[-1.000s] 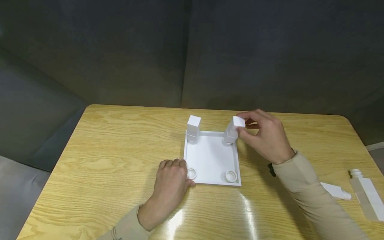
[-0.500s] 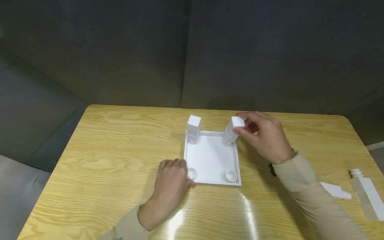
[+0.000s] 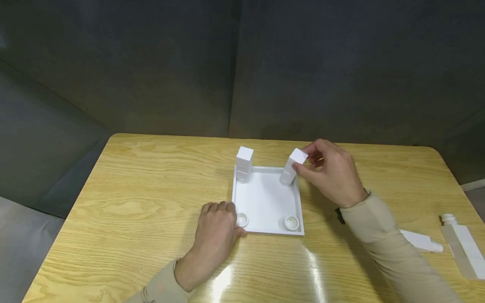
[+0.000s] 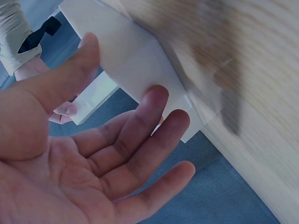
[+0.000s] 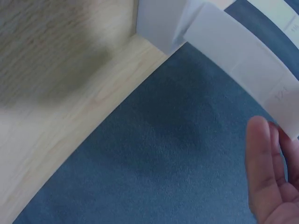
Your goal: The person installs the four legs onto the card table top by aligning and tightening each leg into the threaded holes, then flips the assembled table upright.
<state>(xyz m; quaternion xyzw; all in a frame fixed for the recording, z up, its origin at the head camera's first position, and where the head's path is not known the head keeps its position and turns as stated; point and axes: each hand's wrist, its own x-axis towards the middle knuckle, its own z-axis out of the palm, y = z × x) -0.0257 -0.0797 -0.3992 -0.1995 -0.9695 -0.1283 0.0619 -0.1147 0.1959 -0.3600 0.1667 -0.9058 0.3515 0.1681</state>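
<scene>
A square white panel (image 3: 267, 202) with a low raised rim lies on the table. My left hand (image 3: 216, 227) grips its near left corner, thumb on the near side and fingers along the left side. In the left wrist view those fingers (image 4: 152, 135) touch the panel's outer wall. At the far right corner my right hand (image 3: 329, 172) pinches the top of an upright square white leg (image 3: 289, 170) between thumb and fingers. The right wrist view shows faint markings on this leg (image 5: 247, 60); its lower end is hidden. Another white leg (image 3: 244, 162) stands upright in the far left corner.
Two round sockets, a left ring (image 3: 242, 219) and a right ring (image 3: 291, 223), sit in the panel's near corners. Two loose white legs with threaded ends, one smaller in view (image 3: 418, 241) and one larger (image 3: 463, 250), lie at the right of the wooden table (image 3: 144, 181).
The leg in my right hand has turned about its length, its top face now showing cornerwise. My right fingers have shifted slightly with it. The left hand and panel stay in place.
</scene>
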